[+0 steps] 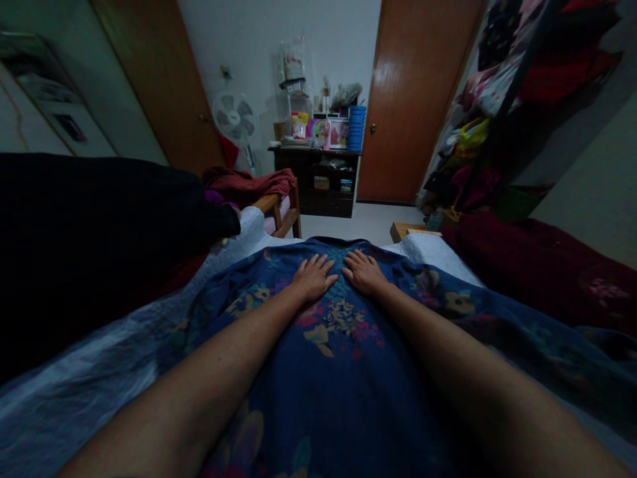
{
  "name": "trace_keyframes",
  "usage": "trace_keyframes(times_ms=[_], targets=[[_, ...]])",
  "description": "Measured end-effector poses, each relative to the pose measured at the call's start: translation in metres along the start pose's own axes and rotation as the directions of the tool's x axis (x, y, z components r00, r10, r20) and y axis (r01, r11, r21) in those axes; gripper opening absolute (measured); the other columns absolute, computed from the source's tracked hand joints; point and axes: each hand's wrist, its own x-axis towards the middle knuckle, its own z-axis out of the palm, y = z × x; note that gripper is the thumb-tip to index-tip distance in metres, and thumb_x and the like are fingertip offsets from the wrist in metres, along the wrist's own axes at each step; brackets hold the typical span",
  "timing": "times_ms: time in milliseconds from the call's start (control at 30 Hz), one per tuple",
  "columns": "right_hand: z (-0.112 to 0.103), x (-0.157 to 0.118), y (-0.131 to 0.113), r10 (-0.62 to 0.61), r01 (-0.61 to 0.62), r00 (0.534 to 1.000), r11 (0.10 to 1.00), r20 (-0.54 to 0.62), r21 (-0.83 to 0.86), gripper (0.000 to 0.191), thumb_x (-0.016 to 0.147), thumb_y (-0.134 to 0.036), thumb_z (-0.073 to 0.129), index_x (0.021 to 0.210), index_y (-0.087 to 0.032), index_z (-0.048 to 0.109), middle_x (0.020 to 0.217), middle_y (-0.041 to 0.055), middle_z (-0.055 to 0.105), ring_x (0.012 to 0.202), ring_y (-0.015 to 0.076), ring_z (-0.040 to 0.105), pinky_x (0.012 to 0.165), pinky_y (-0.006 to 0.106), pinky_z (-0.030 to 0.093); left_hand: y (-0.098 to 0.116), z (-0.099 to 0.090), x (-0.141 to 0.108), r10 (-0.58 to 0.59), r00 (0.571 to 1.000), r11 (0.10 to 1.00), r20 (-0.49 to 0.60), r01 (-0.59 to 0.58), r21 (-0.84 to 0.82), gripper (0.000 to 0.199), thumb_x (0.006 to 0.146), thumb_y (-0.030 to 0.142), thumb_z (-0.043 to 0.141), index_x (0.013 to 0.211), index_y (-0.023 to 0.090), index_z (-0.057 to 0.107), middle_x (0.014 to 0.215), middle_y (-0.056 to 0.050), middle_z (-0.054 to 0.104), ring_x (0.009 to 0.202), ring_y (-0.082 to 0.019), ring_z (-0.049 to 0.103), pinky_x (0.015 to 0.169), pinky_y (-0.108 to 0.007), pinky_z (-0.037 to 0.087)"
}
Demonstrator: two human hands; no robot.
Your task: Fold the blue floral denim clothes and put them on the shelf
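Observation:
A blue garment with a floral print [318, 372] is spread out over a bed covered by a pale sheet [74, 372]. My left hand [314, 277] lies flat on its far part, fingers spread. My right hand [364, 272] rests flat just to the right, fingers apart as well. A narrow strip of printed cloth shows between the two hands. Both arms reach forward over the garment, and neither hand grips anything.
Dark cloth [99, 219] is heaped on the left, and a maroon cloth [542, 265] lies on the right. Beyond the bed are a wooden frame [288, 222], a fan [235, 119], a dark cabinet [313, 199] with items on top, and a brown door [403, 119].

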Motion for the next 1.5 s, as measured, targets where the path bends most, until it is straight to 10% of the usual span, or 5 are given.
trace_keyframes(times_ms=[400,667,967,1167,1500], targets=[[0.01,0.002,0.001,0.371,-0.37,0.929,0.928,-0.004,0.043,0.08,0.09,-0.071,0.024,0.153,-0.023,0.02,0.162,0.0135,0.007,0.144,0.0392,0.016,0.112,0.054,0.016,-0.022,0.002,-0.002,-0.432,0.902,0.902,-0.009,0.431,-0.027,0.081,0.086,0.074,0.023,0.151,0.026,0.03,0.159,-0.013,0.023,0.146,-0.035,0.018,0.115,-0.053,0.017],[0.014,0.006,0.001,0.483,-0.482,0.876,0.875,-0.015,0.033,0.089,0.088,-0.073,0.024,0.153,-0.013,0.016,0.156,0.0236,0.02,0.143,0.0358,0.02,0.113,0.048,0.014,-0.031,-0.005,-0.019,-0.328,0.944,0.944,0.031,0.326,0.043,0.065,0.095,0.055,0.024,0.15,0.021,0.031,0.158,-0.012,0.026,0.146,-0.029,0.021,0.115,-0.05,0.022],[-0.012,-0.005,-0.014,0.538,-0.544,0.837,0.838,0.097,0.039,0.079,0.091,-0.06,0.034,0.153,-0.014,0.018,0.155,0.0226,0.025,0.143,0.0362,0.022,0.11,0.057,0.018,-0.078,-0.075,-0.09,-0.291,0.932,0.954,0.218,0.267,0.135,0.047,0.081,0.024,0.056,0.128,0.026,0.058,0.145,-0.012,0.048,0.134,-0.032,0.042,0.109,-0.05,0.032],[-0.018,-0.047,-0.087,0.252,-0.264,0.959,0.961,0.13,0.086,0.068,0.092,-0.053,0.039,0.151,-0.021,0.027,0.161,0.0135,0.011,0.147,0.034,0.008,0.113,0.057,0.013,-0.1,-0.085,-0.137,-0.438,0.895,0.898,0.089,0.431,0.087,0.055,0.085,0.035,0.054,0.138,0.023,0.047,0.144,-0.015,0.048,0.13,-0.032,0.048,0.105,-0.043,0.038],[-0.021,-0.128,-0.151,0.063,-0.104,0.975,0.977,0.212,0.187,0.058,0.092,-0.044,0.045,0.145,-0.022,0.038,0.158,0.0105,0.025,0.146,0.0324,0.013,0.114,0.054,0.015,-0.092,-0.078,-0.172,-0.616,0.776,0.77,0.137,0.629,-0.102,0.099,0.074,0.045,0.067,0.152,0.015,0.014,0.134,-0.02,0.057,0.114,-0.028,0.062,0.088,-0.031,0.048]])
